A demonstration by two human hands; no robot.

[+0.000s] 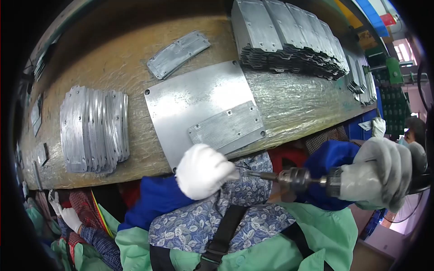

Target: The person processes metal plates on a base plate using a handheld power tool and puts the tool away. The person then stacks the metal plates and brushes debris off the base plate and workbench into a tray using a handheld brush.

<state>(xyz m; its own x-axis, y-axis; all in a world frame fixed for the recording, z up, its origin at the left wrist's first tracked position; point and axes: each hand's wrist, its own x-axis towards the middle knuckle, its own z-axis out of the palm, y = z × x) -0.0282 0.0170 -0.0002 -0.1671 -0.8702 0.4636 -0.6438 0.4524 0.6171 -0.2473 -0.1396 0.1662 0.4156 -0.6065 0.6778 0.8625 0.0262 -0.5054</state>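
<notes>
My right hand point(382, 174), in a grey-white glove, is wrapped around a power drill point(334, 180). The drill lies level, its chuck and bit pointing left over my lap. My left hand point(201, 171), in a white glove, is closed at the tip of the bit, in front of the table edge. What its fingers pinch, if anything, is hidden. Just beyond it, a ribbed metal plate point(228, 124) with small holes lies flat on a larger smooth metal plate point(190, 101), which has holes at its corners.
Ribbed plates stand in a row point(95, 128) at left; one stack point(151, 63) lies beyond the large plate. Tall stacks point(289, 36) fill the back right of the film-covered table point(289, 104). Another person's gloved hands point(68, 214) are at lower left; another gloved hand point(378, 127) is at right.
</notes>
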